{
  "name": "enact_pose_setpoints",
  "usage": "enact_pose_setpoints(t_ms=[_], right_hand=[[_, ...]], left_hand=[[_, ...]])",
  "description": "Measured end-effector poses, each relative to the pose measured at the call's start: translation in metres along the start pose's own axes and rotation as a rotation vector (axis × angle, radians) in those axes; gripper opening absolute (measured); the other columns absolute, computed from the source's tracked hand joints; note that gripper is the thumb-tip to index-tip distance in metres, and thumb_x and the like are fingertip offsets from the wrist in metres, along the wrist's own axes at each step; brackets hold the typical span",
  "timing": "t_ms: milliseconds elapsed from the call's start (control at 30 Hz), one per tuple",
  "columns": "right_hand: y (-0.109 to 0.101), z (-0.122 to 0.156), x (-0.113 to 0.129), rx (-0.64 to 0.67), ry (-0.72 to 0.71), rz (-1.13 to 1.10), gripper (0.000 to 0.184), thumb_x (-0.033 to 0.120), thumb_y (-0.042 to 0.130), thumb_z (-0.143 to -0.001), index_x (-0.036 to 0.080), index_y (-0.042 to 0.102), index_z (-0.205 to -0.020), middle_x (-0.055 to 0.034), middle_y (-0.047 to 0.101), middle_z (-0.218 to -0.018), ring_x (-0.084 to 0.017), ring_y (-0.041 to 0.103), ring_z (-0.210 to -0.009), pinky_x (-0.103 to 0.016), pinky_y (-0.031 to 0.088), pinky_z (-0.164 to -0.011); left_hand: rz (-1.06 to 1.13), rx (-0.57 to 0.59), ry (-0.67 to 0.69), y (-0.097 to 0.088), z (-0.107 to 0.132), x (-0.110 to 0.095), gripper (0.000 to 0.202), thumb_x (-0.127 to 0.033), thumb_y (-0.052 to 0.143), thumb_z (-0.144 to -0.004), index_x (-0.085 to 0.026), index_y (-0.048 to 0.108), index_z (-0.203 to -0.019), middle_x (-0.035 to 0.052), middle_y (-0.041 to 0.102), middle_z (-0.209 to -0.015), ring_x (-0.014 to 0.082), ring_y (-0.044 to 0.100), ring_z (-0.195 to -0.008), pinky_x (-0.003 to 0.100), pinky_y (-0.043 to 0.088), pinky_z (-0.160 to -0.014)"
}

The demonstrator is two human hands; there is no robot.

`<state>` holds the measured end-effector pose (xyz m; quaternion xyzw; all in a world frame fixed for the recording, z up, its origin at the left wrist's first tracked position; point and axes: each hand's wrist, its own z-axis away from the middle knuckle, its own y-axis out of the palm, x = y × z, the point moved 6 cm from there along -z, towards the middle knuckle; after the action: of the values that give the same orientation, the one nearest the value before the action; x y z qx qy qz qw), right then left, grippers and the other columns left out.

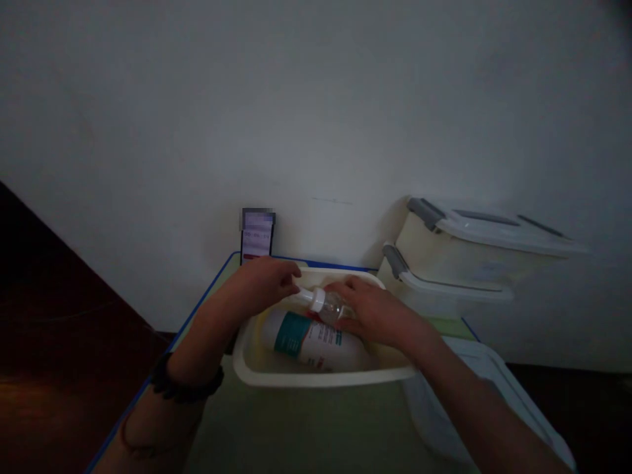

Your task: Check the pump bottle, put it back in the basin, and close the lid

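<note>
A small clear bottle [334,307] with a white pump top [316,299] lies tilted inside a cream-coloured plastic bin [320,380]. My right hand [372,309] is wrapped round the body of that bottle. Over the bin's left side, my left hand [269,283] has its fingers closed at the tip of the pump's white nozzle. Beneath them a large white bottle [316,342] with a teal label band rests on its side in the bin. Something red shows between the two bottles, too little of it to name.
The bin stands on a green table [296,428] with a blue edge, against a white wall. A phone [257,237] leans upright behind it. To the right are stacked lidded storage boxes [444,253] and a loose pale lid [486,375].
</note>
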<state>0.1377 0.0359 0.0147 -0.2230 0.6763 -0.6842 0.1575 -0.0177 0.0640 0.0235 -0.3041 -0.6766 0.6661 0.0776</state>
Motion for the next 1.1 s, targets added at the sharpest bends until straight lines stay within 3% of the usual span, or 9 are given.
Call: enact_pose_setpoints(t_ms=[167,300,533,733,900,1100], right_hand=[[0.011,0.006,-0.002,-0.019,0.080,-0.080,0.053,0.025,0.059,-0.078,0.025,0.047,-0.129,-0.0107,0.056,-0.121,-0.026,0.053,-0.110,-0.040,0.043,-0.088],[0.015,0.007,-0.009,-0.041,0.151,-0.080,0.054,0.032,0.057,-0.081,0.012,0.046,-0.130,-0.0164,0.053,-0.128,-0.029,0.050,-0.115,-0.042,0.040,-0.093],[0.011,0.000,0.001,0.024,0.128,0.054,0.042,0.031,0.060,-0.080,0.013,0.059,-0.117,-0.0165,0.062,-0.115,-0.028,0.058,-0.105,-0.038,0.044,-0.086],[0.003,-0.011,0.009,0.084,0.129,0.121,0.029,0.026,0.065,-0.075,0.006,0.067,-0.096,-0.0205,0.067,-0.098,-0.031,0.064,-0.091,-0.037,0.047,-0.076],[-0.001,-0.016,0.010,0.123,0.100,0.133,0.031,0.026,0.072,-0.069,0.007,0.068,-0.093,-0.0195,0.069,-0.095,-0.031,0.064,-0.092,-0.035,0.047,-0.075],[0.005,-0.011,0.004,0.056,0.089,0.098,0.035,0.029,0.070,-0.071,0.007,0.065,-0.098,-0.0191,0.068,-0.099,-0.031,0.063,-0.093,-0.037,0.046,-0.077]], left_hand=[[-0.057,0.104,0.017,0.010,0.001,-0.006,0.023,-0.025,0.047,-0.082,-0.016,0.067,-0.078,0.0067,0.069,-0.073,0.0180,0.061,-0.067,0.026,0.039,-0.059],[-0.089,0.130,-0.068,0.018,-0.008,0.001,0.019,-0.023,0.054,-0.078,-0.015,0.069,-0.087,0.0081,0.071,-0.083,0.0188,0.063,-0.076,0.026,0.041,-0.066],[-0.182,0.172,-0.104,0.021,-0.008,0.000,0.016,-0.016,0.059,-0.071,-0.016,0.070,-0.083,0.0078,0.071,-0.081,0.0233,0.064,-0.077,0.030,0.042,-0.065],[-0.259,0.229,-0.074,0.026,-0.004,-0.002,0.019,-0.017,0.053,-0.075,-0.019,0.070,-0.084,0.0078,0.071,-0.083,0.0237,0.064,-0.078,0.030,0.042,-0.065],[-0.316,0.201,-0.083,0.025,-0.005,-0.001,0.019,-0.020,0.054,-0.076,-0.019,0.068,-0.088,0.0080,0.071,-0.085,0.0239,0.064,-0.077,0.030,0.042,-0.062],[-0.299,0.160,-0.077,0.024,-0.005,-0.002,0.017,-0.021,0.056,-0.074,-0.018,0.068,-0.087,0.0081,0.070,-0.081,0.0257,0.064,-0.076,0.031,0.042,-0.061]])
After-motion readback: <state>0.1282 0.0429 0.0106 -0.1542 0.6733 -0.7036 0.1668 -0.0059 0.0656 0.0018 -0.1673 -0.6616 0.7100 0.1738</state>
